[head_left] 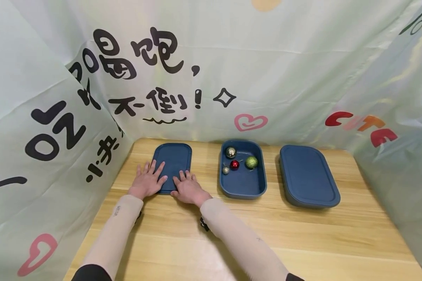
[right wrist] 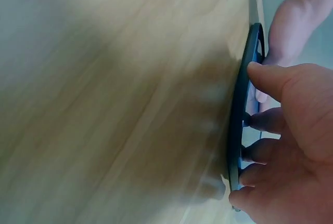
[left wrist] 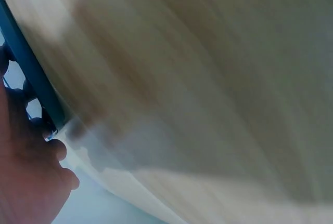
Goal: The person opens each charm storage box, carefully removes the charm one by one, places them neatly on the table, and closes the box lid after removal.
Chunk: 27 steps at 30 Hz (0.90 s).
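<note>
A flat dark blue lid (head_left: 174, 160) lies on the wooden table at the left. Spread fingers of my left hand (head_left: 147, 182) rest over its left edge. On its lower right part lie the fingers of my right hand (head_left: 190, 189), the thumb at the near edge. Seen from the right wrist, the lid (right wrist: 239, 115) is edge-on and the right fingertips touch its upper face. In the left wrist view the left hand (left wrist: 26, 167) shows beside the lid's rim (left wrist: 31, 63), its fingers partly hidden behind that rim.
To the right stands an uncovered blue box (head_left: 242, 189) holding several ornament balls, among them a red one (head_left: 234, 164) and a green one (head_left: 251, 162). Farther right is a blue box with its lid on (head_left: 310, 173). Printed fabric (head_left: 285, 78) surrounds the table.
</note>
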Available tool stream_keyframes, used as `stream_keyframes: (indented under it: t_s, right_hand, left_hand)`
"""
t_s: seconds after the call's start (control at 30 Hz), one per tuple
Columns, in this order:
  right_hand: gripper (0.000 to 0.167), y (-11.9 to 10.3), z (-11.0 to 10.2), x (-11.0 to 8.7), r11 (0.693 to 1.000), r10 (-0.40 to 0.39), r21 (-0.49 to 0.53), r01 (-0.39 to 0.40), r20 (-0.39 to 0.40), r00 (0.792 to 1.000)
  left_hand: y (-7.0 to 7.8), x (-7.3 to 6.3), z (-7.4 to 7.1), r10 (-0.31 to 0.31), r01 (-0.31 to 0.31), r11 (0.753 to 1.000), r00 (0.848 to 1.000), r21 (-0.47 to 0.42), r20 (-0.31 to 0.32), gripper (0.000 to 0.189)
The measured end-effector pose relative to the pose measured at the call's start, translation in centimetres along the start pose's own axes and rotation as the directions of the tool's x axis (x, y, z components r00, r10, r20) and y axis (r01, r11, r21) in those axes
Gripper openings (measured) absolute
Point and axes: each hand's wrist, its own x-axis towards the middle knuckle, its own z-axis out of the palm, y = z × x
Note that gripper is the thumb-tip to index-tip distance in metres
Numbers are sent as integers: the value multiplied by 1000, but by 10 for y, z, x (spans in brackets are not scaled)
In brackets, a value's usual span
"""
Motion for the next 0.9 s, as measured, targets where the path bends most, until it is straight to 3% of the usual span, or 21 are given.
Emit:
stream_keyframes:
  t_s: [0.33,0.53,0.9]
  right_hand:
    - [64,-30,2,14,997,-2,-75,2,-1,1000]
    - [64,-40,8,23,998,7,-59,-7,-2,1000]
    - [66,-47,14,33,999,-4,-33,2,-42,999]
  left_hand:
    - [-25,-13,-6,-11,11,999,1000,43,-15,66]
    - [-35,-19,-6,-22,23,998,1000,52,-17,64]
    - [-45,-16,-7,-52,53,995,998,81,-19,63]
